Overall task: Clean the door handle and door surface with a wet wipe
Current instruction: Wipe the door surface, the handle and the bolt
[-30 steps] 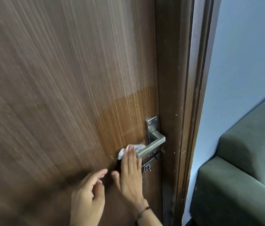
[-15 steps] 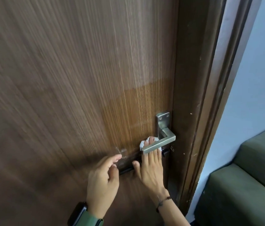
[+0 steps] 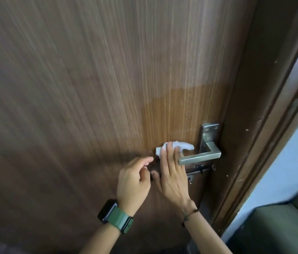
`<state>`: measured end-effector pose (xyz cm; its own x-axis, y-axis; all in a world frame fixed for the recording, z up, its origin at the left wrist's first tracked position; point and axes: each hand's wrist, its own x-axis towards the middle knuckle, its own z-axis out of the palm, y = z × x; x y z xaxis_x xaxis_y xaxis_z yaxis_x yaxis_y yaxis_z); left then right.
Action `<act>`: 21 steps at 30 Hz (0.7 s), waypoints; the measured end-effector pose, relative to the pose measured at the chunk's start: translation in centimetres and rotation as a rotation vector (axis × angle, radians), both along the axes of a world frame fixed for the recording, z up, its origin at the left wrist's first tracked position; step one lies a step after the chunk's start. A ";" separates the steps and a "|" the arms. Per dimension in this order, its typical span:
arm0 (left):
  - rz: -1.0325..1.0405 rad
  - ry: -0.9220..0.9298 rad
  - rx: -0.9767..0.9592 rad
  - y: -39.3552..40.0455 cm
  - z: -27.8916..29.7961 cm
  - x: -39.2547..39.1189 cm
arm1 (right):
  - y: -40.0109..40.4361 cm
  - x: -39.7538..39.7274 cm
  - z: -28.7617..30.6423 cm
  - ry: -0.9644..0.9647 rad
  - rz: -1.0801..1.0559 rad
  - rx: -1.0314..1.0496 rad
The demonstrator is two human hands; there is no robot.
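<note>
Shifted leftward off the lever handle (image 3: 199,158), right hand (image 3: 172,178) is pressing wet wipe (image 3: 174,146) flat-fingered against the wood-grain door (image 3: 89,88); left hand (image 3: 133,182) is hovering loosely curled, empty; green sofa (image 3: 282,226) is standing rightward.

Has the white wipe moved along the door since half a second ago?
Yes. Against the handle lever, the wipe under the right hand has slid left, past the lever's free end.

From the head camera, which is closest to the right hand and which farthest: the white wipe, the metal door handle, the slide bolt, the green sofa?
From the right hand:
1. Wet wipe, pressed under its fingertips.
2. Door handle and slide bolt, both just right of the fingers; too close to call.
3. Green sofa, far lower right, past the door frame.
</note>
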<state>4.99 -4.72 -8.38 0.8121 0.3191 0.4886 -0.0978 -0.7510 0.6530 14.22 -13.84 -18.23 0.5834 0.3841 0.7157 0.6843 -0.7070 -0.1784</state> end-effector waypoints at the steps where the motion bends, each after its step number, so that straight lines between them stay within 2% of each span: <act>1: 0.011 0.002 -0.004 0.0 0.1 0.0 | 0.2 0.2 0.4 -0.029 0.019 -0.020; 8: 0.063 -0.005 -0.010 0.0 0.3 -0.7 | -0.2 -1.7 -3.1 -0.002 0.003 -0.250; 15: 0.084 0.003 -0.017 -0.1 0.1 -1.2 | 1.4 -0.7 1.2 -0.046 0.020 -0.118; 19: 0.100 0.006 -0.017 0.0 -0.7 -2.2 | -0.5 -2.4 -3.2 0.014 -0.026 -0.312; 21: 0.117 0.013 -0.028 0.2 -1.1 -2.5 | -1.0 -2.3 -3.6 0.013 -0.033 -0.354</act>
